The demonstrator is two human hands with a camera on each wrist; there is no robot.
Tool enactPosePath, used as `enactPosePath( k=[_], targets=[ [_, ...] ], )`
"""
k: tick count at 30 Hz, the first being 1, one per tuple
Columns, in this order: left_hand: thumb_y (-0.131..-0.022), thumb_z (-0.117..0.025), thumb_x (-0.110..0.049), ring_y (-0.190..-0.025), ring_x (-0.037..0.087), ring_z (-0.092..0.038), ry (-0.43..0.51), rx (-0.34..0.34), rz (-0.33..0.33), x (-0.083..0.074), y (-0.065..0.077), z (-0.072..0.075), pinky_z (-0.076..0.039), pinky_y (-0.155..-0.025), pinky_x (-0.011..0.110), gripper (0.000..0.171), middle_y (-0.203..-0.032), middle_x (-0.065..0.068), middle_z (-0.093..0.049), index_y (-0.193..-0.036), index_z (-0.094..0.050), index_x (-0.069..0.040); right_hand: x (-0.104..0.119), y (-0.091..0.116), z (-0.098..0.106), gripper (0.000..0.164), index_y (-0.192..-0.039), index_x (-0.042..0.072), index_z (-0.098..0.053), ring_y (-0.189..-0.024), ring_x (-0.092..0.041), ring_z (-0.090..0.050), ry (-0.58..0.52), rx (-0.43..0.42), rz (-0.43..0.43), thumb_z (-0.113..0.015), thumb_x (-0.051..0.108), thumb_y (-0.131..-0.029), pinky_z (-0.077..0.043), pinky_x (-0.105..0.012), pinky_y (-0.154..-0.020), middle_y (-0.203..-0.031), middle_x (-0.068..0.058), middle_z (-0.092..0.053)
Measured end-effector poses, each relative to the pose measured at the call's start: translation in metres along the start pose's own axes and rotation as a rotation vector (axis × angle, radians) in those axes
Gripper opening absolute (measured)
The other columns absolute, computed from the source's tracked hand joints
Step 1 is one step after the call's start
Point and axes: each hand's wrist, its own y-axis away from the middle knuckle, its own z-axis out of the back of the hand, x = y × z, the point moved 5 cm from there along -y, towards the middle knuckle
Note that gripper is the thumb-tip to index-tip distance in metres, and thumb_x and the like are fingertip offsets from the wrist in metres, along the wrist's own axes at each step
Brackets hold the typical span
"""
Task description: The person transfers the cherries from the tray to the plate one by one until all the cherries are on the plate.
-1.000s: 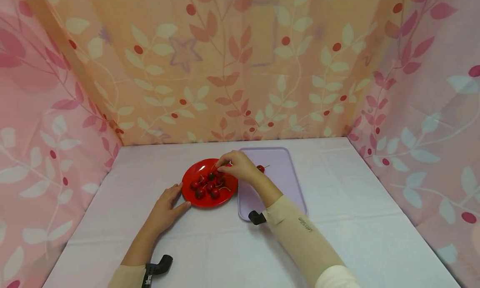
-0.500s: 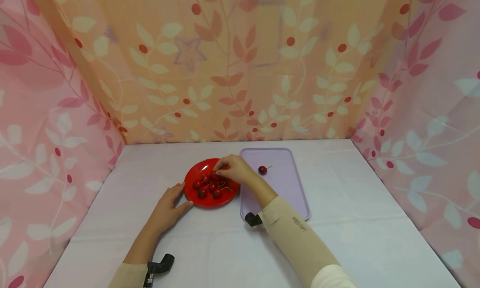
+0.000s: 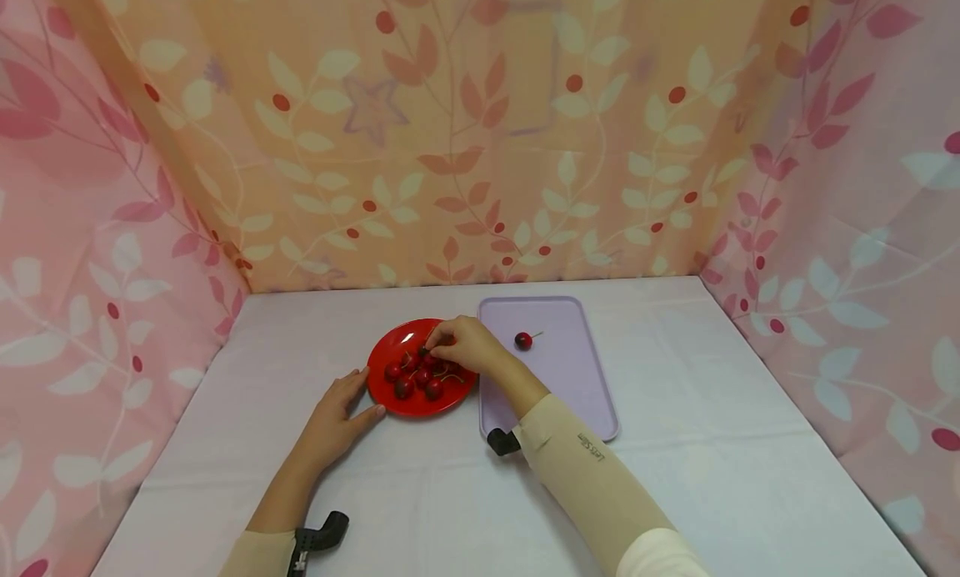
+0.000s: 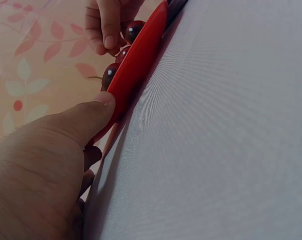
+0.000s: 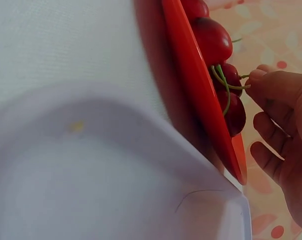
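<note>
A round red plate [image 3: 405, 407] bears a cluster of dark red cherries [image 3: 423, 378], some with green stems. My left hand [image 3: 330, 423] holds the plate's left rim, its thumb on the near edge and its fingers farther round. In the left wrist view the thumb [image 4: 103, 102] lies against the rim. My right hand [image 3: 468, 343] reaches over the plate's right side. Its thumb and forefinger pinch a thin cherry stem [image 5: 244, 76] in the right wrist view, with the cherry [image 5: 231, 77] still among the others. The other fingers are loosely bent.
A pale purple tray [image 3: 558, 385] stands to the right of the plate, under my right forearm. One cherry [image 3: 523, 341] with its stem lies in it. White cloth [image 3: 420, 494] covers the table, and patterned curtains [image 3: 480, 143] enclose the back and sides.
My right hand has come slightly down and nearer over the cherries, its fingers closing at one of them. The tray's cherry, partly hidden earlier, now shows fully. My left hand stays at the rim.
</note>
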Motion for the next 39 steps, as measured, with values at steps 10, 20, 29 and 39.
enactPosePath(
  k=[10, 20, 29, 39],
  targets=[
    [-0.091, -0.074, -0.05, -0.154, 0.045, -0.023, 0.0, -0.003, 0.004, 0.001, -0.001, 0.0, -0.021, -0.12, 0.07, 0.085, -0.163, 0.017, -0.038, -0.16, -0.037, -0.015, -0.007, -0.004, 0.003, 0.007, -0.097, 0.023, -0.079, -0.101, -0.009, -0.064, 0.058, -0.01, 0.001, -0.077, 0.018, -0.093, -0.052, -0.03, -0.099, -0.097, 0.013, -0.074],
    [-0.091, -0.072, -0.053, -0.154, 0.045, -0.022, -0.002, 0.004, 0.008, 0.001, -0.001, -0.001, -0.022, -0.118, 0.071, 0.086, -0.164, 0.016, -0.036, -0.16, -0.036, -0.018, -0.002, 0.005, 0.021, 0.009, -0.1, 0.02, -0.08, -0.102, -0.013, -0.062, 0.135, -0.039, 0.001, -0.074, 0.016, -0.094, -0.051, -0.032, -0.098, -0.098, 0.01, -0.074],
    [-0.091, -0.073, -0.051, -0.153, 0.046, -0.023, -0.004, 0.001, -0.004, 0.002, 0.001, 0.001, -0.021, -0.119, 0.071, 0.086, -0.163, 0.017, -0.037, -0.16, -0.037, -0.015, -0.004, 0.019, 0.041, 0.013, -0.103, 0.018, -0.081, -0.101, -0.017, -0.061, 0.224, -0.086, 0.058, -0.074, 0.015, -0.092, -0.05, -0.035, -0.096, -0.101, 0.007, -0.075],
    [-0.091, -0.073, -0.051, -0.153, 0.045, -0.025, -0.017, -0.012, -0.022, 0.0, 0.0, 0.0, -0.022, -0.118, 0.072, 0.085, -0.163, 0.017, -0.038, -0.16, -0.038, -0.016, -0.015, 0.037, 0.068, 0.012, -0.102, 0.019, -0.08, -0.112, -0.023, -0.062, 0.221, -0.13, 0.049, -0.075, 0.014, -0.092, -0.049, -0.037, -0.102, -0.102, 0.004, -0.073]
  ],
)
